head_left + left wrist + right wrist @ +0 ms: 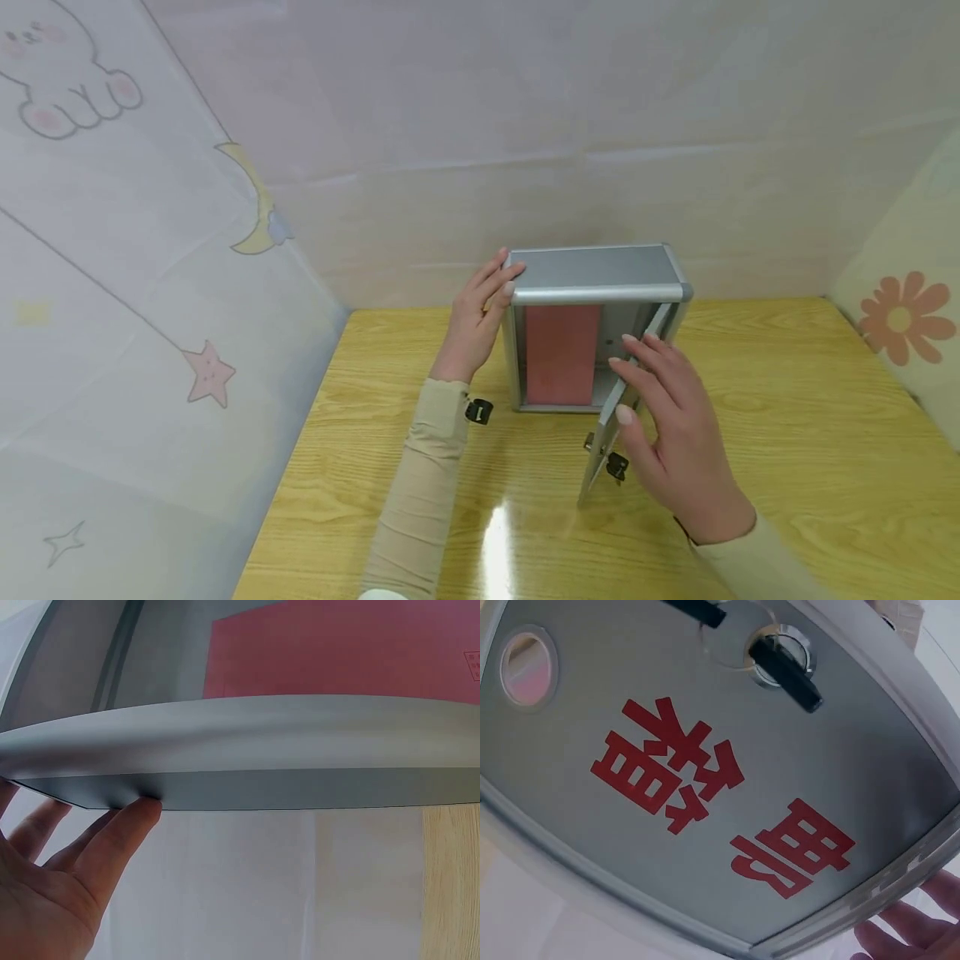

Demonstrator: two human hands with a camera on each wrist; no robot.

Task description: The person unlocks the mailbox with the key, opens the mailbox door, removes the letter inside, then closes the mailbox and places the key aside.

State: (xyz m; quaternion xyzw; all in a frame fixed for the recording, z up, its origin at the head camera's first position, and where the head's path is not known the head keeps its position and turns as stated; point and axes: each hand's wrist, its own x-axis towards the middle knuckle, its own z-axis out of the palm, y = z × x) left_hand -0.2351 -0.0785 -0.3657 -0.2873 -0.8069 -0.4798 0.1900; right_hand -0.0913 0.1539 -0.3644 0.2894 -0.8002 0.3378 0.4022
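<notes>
A grey metal mailbox (600,267) with silver edges stands on the table, its door (611,417) swung out at the right. Inside, a red envelope (561,354) stands upright against the back. My left hand (474,321) rests its fingers on the mailbox's upper left corner; one fingertip (150,806) presses the side panel. At the door's top edge, my right hand (678,429) touches with nearly straight fingers, thumb lower down. Red Chinese characters (667,765) mark the door's outer face, beside a round lock with black-headed keys (787,675) on a ring.
The wood-grain table (787,400) extends to both sides and in front of the mailbox. Close behind it rises a pale wall covering (525,125), with cartoon drawings at the left and an orange flower (900,317) at the right.
</notes>
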